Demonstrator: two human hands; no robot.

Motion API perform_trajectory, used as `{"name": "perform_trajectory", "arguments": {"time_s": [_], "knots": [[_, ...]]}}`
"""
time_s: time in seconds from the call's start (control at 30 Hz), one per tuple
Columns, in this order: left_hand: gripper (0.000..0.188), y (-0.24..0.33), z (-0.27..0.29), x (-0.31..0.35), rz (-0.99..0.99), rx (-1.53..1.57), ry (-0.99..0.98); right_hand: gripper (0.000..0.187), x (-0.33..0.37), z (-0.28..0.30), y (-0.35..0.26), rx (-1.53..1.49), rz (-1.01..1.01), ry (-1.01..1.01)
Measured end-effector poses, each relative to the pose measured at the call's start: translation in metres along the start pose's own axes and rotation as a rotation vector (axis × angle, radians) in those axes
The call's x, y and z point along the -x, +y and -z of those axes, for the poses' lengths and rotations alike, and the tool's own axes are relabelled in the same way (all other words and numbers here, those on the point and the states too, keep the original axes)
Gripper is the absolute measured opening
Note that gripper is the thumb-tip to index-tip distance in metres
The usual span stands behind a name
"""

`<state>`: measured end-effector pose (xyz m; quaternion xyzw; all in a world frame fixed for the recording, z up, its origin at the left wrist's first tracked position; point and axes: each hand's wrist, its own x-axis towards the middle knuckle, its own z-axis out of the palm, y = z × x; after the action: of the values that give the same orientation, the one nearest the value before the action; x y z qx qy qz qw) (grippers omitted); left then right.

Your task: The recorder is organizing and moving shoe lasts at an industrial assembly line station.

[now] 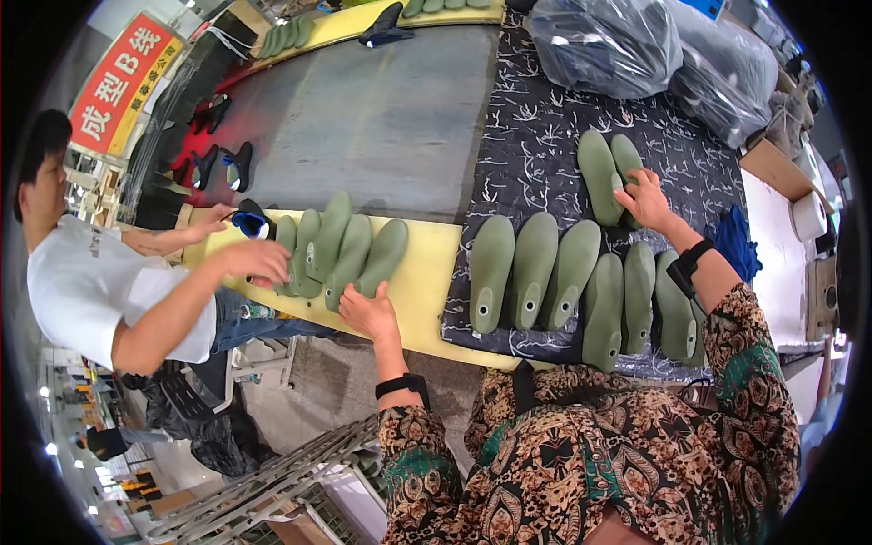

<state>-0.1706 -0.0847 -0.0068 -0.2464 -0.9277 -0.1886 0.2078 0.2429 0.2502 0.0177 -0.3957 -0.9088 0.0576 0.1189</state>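
My left hand (368, 313) grips the near end of a green shoe last (385, 250), one of several lying on the yellow board to the left. Farther off to the right, my right hand (647, 198) has its fingers closed about the near end of another green shoe last (625, 153), which lies beside a second last (597, 173) on black patterned cloth. Between my arms, a row of three lasts (537, 263) and a nearer group (603, 304) rest on that cloth, most showing a round hole at the near end.
Across from my left hand, a co-worker's hand (259, 262) reaches over the lasts near a dark blue-lined shoe upper (252, 221). A grey conveyor belt (381, 127) runs beyond the yellow board (427, 263). Plastic-wrapped bundles (604, 45) and a blue cloth (734, 243) lie right.
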Motion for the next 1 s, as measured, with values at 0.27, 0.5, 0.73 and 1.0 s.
{"name": "perform_trajectory", "arguments": {"time_s": [0.27, 0.5, 0.73, 1.0], "knots": [[0.065, 0.086, 0.046, 0.059, -0.169, 0.306, -0.178, 0.046, 0.001, -0.002, -0.008, 0.005, -0.050, 0.034], [0.064, 0.151, 0.073, 0.121, -0.317, 0.504, -0.412, 0.052, 0.000, -0.001, -0.011, 0.012, -0.086, -0.010], [0.058, 0.158, 0.073, 0.129, -0.568, 0.264, -0.448, 0.057, -0.003, -0.002, -0.011, 0.010, -0.115, -0.068], [0.070, 0.177, 0.078, 0.135, -0.597, 0.223, -0.476, 0.062, -0.004, 0.001, -0.014, 0.028, -0.185, -0.140]]}}
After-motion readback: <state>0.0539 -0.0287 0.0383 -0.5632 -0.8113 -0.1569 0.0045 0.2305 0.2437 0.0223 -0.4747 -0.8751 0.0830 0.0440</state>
